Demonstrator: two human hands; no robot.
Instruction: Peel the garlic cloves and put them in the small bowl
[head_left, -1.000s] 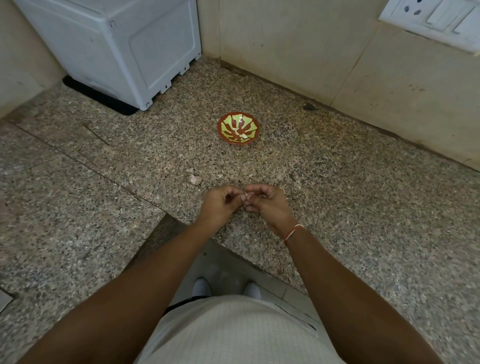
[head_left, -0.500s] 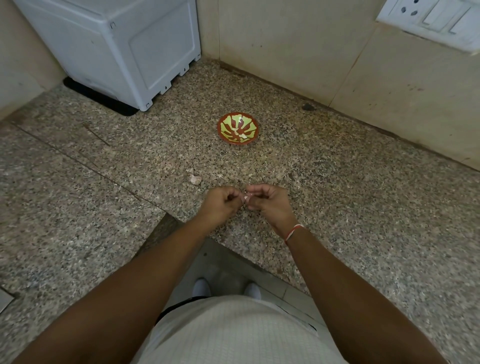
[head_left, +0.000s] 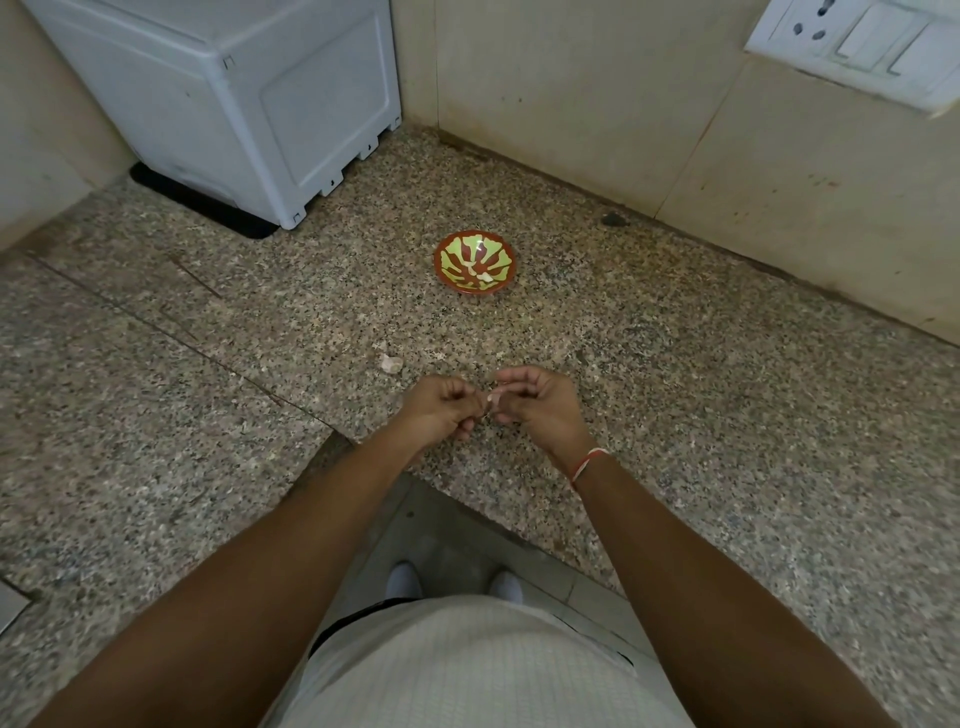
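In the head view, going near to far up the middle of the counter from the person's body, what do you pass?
Hands, the left hand and right hand, pinching a garlic clove between them → loose garlic piece on the counter → small bowl holding pale pieces → wall.

The tabletop (head_left: 675, 415) is seen as speckled granite, polished and smooth. The small bowl (head_left: 475, 236) is finished in glossy glaze, and the white appliance (head_left: 234, 104) is cased in smooth matt plastic.
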